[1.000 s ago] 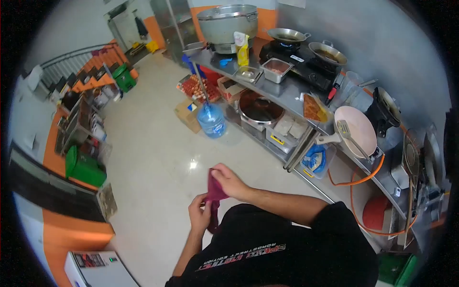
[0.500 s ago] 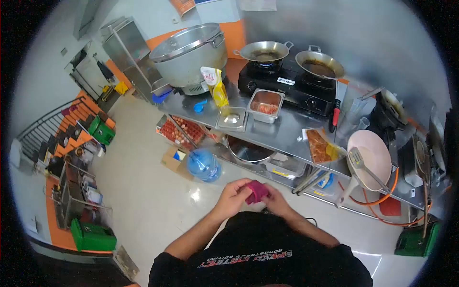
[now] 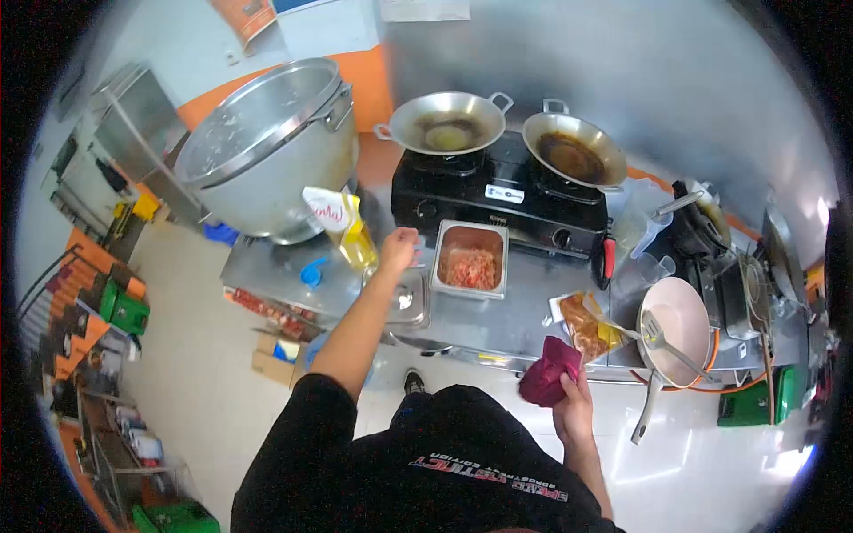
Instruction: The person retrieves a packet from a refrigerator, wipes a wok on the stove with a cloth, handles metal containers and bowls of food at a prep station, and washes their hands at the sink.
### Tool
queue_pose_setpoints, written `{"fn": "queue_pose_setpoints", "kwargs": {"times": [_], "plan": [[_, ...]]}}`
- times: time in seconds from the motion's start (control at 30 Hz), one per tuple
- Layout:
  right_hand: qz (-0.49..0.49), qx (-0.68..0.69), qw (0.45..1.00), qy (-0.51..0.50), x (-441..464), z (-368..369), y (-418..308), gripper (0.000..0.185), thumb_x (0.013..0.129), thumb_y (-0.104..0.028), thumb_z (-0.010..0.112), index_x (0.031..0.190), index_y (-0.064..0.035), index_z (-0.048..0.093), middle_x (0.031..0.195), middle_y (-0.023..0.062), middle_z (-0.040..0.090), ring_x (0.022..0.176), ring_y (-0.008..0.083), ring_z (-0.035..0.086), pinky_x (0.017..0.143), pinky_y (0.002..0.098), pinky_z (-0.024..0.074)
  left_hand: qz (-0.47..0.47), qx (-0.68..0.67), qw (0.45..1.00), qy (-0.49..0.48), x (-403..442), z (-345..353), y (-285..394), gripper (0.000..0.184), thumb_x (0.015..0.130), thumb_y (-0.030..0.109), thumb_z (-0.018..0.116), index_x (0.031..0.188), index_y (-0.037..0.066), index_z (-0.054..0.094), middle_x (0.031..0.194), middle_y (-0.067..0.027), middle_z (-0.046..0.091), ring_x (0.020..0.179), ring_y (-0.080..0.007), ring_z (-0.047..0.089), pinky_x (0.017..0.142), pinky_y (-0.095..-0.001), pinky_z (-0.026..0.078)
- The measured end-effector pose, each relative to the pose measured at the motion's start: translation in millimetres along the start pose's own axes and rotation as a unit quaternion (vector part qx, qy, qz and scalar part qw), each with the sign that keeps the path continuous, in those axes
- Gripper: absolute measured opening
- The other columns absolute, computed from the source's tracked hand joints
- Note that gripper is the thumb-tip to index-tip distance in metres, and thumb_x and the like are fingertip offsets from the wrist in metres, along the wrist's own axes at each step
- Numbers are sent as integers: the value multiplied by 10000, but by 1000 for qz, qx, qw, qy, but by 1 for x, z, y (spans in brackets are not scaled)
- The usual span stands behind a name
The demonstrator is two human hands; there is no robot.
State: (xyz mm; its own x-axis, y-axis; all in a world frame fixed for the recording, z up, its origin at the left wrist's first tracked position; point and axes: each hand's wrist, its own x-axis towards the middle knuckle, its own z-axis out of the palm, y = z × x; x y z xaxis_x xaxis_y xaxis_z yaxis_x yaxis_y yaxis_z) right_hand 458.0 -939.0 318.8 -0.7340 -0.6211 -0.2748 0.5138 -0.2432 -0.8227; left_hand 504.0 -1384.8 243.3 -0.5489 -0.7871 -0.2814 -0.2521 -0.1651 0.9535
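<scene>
My left hand (image 3: 400, 250) is over the counter, between a yellow-and-white pouch (image 3: 352, 238) and a square steel container (image 3: 471, 259) of reddish minced food. Its fingers look slightly apart and loosely curled, with nothing visible in them. Below it, a steel lid (image 3: 410, 298) lies on the counter, partly covered by my forearm. My right hand (image 3: 573, 401) is closed on a crumpled maroon cloth (image 3: 548, 373) in front of the counter edge, near a flat packet of brown food (image 3: 586, 327).
A black stove (image 3: 498, 209) bears two pans (image 3: 447, 124) (image 3: 573, 151). At the left stands a large metal pot (image 3: 267, 147), with a blue scoop (image 3: 313, 272) nearby. A pale frying pan (image 3: 682, 329) holding a spatula (image 3: 656, 333) overhangs the counter's right front.
The view has moved closer to the counter. My hands, earlier together on the cloth, are now apart: the left has reached over the counter, and the right keeps the cloth.
</scene>
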Motion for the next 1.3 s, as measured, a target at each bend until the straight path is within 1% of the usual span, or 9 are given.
{"fn": "queue_pose_setpoints", "kwargs": {"times": [0.13, 0.4, 0.6, 0.67, 0.7, 0.77, 1.03, 1.17, 1.3], "plan": [[-76, -12, 994, 75, -1, 17, 15, 438, 956, -112, 440, 1380, -56, 349, 1278, 104, 493, 1130, 211, 509, 945, 389, 422, -177, -80, 980, -41, 78, 1, 2, 417, 926, 440, 533, 1136, 80, 557, 1047, -66, 663, 733, -206, 644, 619, -351, 505], [-146, 94, 969, 177, 7, 44, 49, 411, 973, -132, 415, 1372, -66, 345, 1293, 140, 478, 1154, 278, 508, 996, 451, 406, -274, -366, 884, -100, 122, 14, -30, 264, 958, 308, 471, 1073, 85, 554, 1056, -35, 669, 860, -167, 613, 565, -246, 463], [-172, 103, 958, 207, 17, 58, 52, 397, 972, -125, 416, 1360, -59, 369, 1258, 140, 499, 1146, 266, 511, 1003, 440, 405, -333, -418, 843, -62, 125, 23, -22, 180, 924, 258, 514, 925, 94, 589, 776, -4, 634, 750, -147, 637, 575, -242, 474], [-163, 93, 959, 212, 17, 59, 53, 397, 968, -119, 419, 1357, -54, 374, 1256, 138, 501, 1144, 265, 512, 998, 437, 409, -121, -101, 987, -23, 117, 21, -15, 210, 899, 274, 567, 947, 70, 580, 820, -67, 660, 791, -226, 665, 604, -329, 535], [-154, 85, 961, 215, 17, 59, 53, 396, 964, -112, 421, 1354, -48, 380, 1255, 136, 502, 1141, 263, 514, 992, 435, 413, -121, -103, 987, -23, 115, 18, -9, 210, 899, 274, 567, 947, 70, 580, 820, -67, 660, 791, -226, 665, 604, -329, 535], [-154, 78, 961, 216, 19, 61, 54, 395, 960, -104, 424, 1348, -41, 386, 1243, 134, 510, 1133, 262, 519, 984, 433, 418, 207, 417, 885, 34, 109, 9, 7, 264, 844, 298, 637, 965, 66, 599, 851, -129, 663, 831, -308, 668, 667, -416, 545], [-103, -16, 984, 146, 23, 118, 21, 466, 895, -16, 472, 1351, -8, 374, 1251, 180, 520, 1133, 288, 541, 977, 436, 434, 207, 445, 868, -76, 48, -23, 70, 326, 826, 323, 666, 1024, 71, 611, 1005, -145, 643, 914, -346, 644, 759, -473, 508], [-130, -160, 977, 49, 54, 156, 5, 402, 870, 51, 552, 1260, 19, 459, 1130, 134, 588, 1001, 190, 590, 860, 324, 489, 368, 119, 878, -282, -64, -32, 120, 450, 795, 254, 711, 1185, 72, 579, 1062, -176, 612, 935, -353, 620, 807, -408, 507], [-149, -338, 929, -34, 90, 212, -2, 318, 871, 34, 571, 1187, 18, 540, 1087, 117, 614, 980, 154, 590, 829, 292, 488, 454, 242, 802, -303, -107, -41, 135, 506, 794, 127, 704, 1261, 68, 519, 1115, -175, 582, 951, -296, 619, 829, -361, 508]]}}
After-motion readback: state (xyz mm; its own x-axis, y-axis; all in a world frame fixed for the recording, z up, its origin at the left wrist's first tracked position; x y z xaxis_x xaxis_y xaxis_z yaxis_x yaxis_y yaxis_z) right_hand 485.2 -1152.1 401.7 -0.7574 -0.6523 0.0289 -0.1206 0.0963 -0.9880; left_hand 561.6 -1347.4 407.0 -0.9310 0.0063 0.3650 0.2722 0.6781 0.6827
